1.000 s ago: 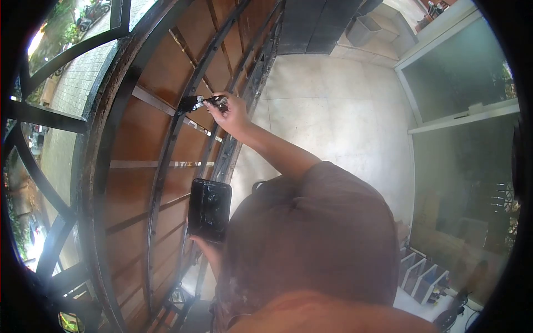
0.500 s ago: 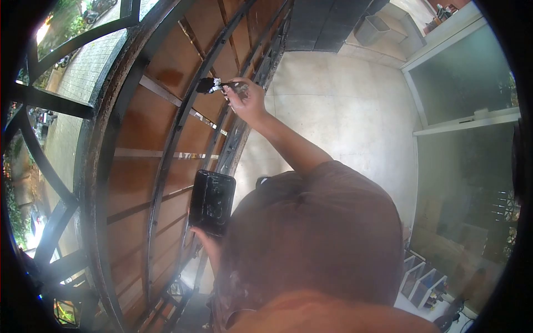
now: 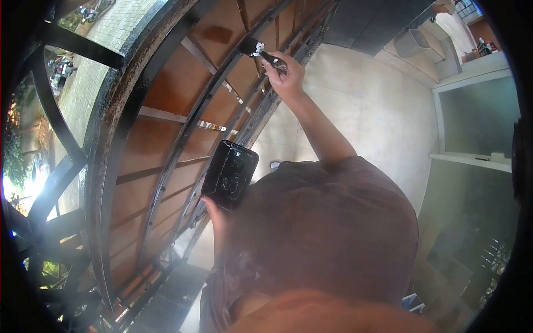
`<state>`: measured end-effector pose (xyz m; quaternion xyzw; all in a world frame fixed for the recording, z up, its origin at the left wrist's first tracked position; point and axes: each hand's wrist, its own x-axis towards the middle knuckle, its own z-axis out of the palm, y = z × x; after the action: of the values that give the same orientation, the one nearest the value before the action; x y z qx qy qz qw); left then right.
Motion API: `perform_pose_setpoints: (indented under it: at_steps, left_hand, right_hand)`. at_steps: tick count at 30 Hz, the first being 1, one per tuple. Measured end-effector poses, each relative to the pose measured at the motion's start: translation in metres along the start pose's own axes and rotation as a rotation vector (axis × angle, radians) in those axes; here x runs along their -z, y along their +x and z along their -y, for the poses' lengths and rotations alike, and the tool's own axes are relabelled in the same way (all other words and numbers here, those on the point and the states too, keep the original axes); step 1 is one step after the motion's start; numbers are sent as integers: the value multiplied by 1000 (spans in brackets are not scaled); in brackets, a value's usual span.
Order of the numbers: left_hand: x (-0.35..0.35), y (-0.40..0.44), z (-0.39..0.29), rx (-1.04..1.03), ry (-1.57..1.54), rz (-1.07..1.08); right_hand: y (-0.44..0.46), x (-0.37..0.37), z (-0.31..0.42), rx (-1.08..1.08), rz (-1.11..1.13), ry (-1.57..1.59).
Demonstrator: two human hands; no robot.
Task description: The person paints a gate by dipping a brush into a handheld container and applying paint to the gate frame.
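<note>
A paintbrush (image 3: 252, 48) with dark bristles and white-spotted metal is in my right hand (image 3: 287, 76), its fingers closed around the handle. The bristles are at a black metal bar (image 3: 191, 123) of the gate; whether they touch it, I cannot tell. My left hand (image 3: 214, 211) grips a black rectangular tray (image 3: 230, 175) from its lower edge. Glossy black wet-looking streaks lie inside the tray. Most of the left fingers are hidden beneath it. Brown panels (image 3: 166, 83) sit behind the bars.
A curved, rusty-edged frame (image 3: 102, 127) and black lattice bars rise at the left, with a paved street beyond. Pale floor tiles (image 3: 344, 83) lie at the right. A grey bin (image 3: 411, 43) stands on a step at the back, near frosted glass panels (image 3: 472, 116).
The view has shifted, so the gate, tray and hands appear further up and right. The brush remains at the bar, and the tray remains held low, now slightly more tilted.
</note>
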<state>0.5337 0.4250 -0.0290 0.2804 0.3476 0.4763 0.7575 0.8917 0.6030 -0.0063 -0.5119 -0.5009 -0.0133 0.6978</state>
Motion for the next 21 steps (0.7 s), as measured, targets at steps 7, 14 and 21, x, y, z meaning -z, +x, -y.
perform_pose_setpoints:
  at_steps: [7, 14, 21]
  left_hand:
    - [-29, -12, -11, -37, 25, -13]
    - [-42, -15, -16, -51, 12, 32]
    - [-46, -13, -15, -41, 36, 1]
  right_hand:
    - [7, 5, 24, 59, 72, -137]
    - [14, 9, 40, 178, 135, -170]
    - [18, 16, 53, 153, 164, -124]
